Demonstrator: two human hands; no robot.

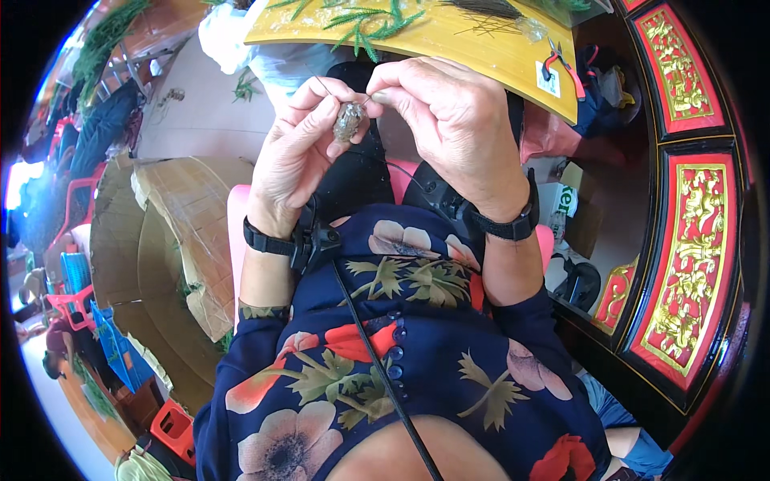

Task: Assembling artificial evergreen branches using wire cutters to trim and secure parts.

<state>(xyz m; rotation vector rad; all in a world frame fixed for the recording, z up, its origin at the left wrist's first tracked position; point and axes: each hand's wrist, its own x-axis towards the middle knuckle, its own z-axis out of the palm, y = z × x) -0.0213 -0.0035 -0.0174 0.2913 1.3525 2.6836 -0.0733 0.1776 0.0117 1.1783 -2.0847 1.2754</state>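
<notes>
My left hand (295, 148) is closed, its thumb and fingers pinching a small brown-grey pine cone (348, 122) with shiny flecks. A thin dark wire (323, 86) sticks up from behind those fingertips. On the other side of the cone, my right hand (457, 120) is closed too, with thumb and forefinger pressed together on a short end of the wire beside the cone. Both hands are raised over my lap, just short of the near edge of a yellow table (481, 64). My fingers hide where the wire goes round the cone.
Green artificial sprigs (373, 24), a bundle of dark wires (485, 10) and pliers with red handles (561, 68) lie on the table. A large open cardboard box (152, 264) stands at my left. Carved red-and-gold panels (698, 256) rise at the right. Another person (60, 349) is far left.
</notes>
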